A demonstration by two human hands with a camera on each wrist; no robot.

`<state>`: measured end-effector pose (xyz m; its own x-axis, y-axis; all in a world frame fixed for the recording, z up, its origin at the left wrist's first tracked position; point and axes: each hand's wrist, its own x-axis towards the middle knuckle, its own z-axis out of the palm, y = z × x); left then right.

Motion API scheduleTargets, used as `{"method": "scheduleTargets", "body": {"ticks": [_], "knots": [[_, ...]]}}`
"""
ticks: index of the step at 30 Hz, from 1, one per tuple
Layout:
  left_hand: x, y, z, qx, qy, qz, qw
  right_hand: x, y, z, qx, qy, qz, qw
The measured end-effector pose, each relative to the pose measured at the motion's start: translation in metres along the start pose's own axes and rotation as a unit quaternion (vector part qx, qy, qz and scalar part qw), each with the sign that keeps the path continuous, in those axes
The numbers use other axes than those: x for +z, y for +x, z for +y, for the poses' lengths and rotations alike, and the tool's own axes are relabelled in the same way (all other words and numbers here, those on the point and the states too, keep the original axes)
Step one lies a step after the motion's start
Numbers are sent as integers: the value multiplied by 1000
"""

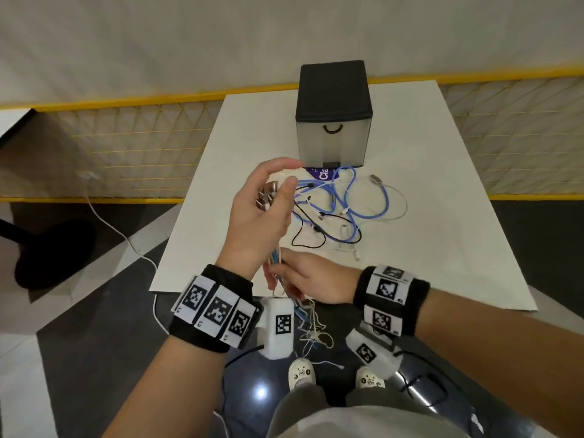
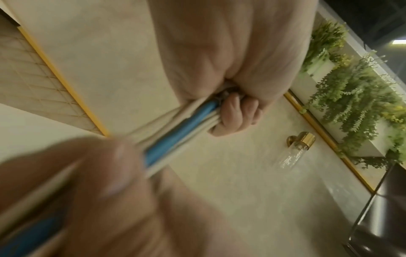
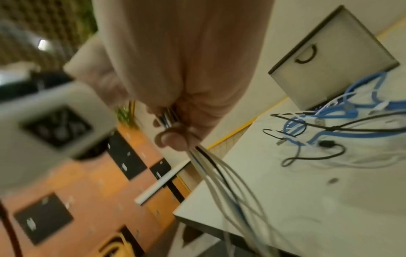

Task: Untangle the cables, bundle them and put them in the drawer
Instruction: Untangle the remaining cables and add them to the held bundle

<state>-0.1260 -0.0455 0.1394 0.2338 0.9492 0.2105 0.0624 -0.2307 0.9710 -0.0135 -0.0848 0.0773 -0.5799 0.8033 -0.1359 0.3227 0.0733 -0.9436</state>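
Your left hand grips the plug ends of limp, light charging cables; your right hand pinches the strands below, where they slide easily.

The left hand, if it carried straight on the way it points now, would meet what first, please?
Probably the drawer box: the left hand, holding gathered cable ends, points up-table at its lower front. Depth is unclear.

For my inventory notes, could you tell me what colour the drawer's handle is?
Black: the curved handle on the pale drawer front, clearest in the head view.
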Motion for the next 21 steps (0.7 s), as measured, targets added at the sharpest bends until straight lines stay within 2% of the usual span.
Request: {"method": "scheduleTargets", "body": {"ticks": [3,5,8,9,10,12,14,15,18,21], "knots": [[-2,0,-7,-15,-36,52,998,9,2,32,22,-77,-3,997],[-3,2,-13,-28,-54,81,995,7,4,47,46,-93,-35,994],[-9,11,-17,-44,-77,113,990,-14,2,65,74,-143,-87,983],[-11,15,-17,-50,-83,125,987,-24,0,72,73,-159,-75,982],[-14,19,-18,-56,-90,138,985,-34,-1,79,68,-158,-40,984],[-18,26,-22,-68,-105,160,979,-55,-1,93,72,-126,88,985],[-16,32,-27,-75,-111,171,976,-78,4,106,103,-142,227,958],[-14,35,-29,-76,-108,175,976,-89,8,113,123,-161,270,941],[-5,42,-36,-83,-96,187,974,-116,19,130,174,-214,311,909],[1,50,-42,-90,-92,189,974,-128,37,139,210,-224,300,903]]}}
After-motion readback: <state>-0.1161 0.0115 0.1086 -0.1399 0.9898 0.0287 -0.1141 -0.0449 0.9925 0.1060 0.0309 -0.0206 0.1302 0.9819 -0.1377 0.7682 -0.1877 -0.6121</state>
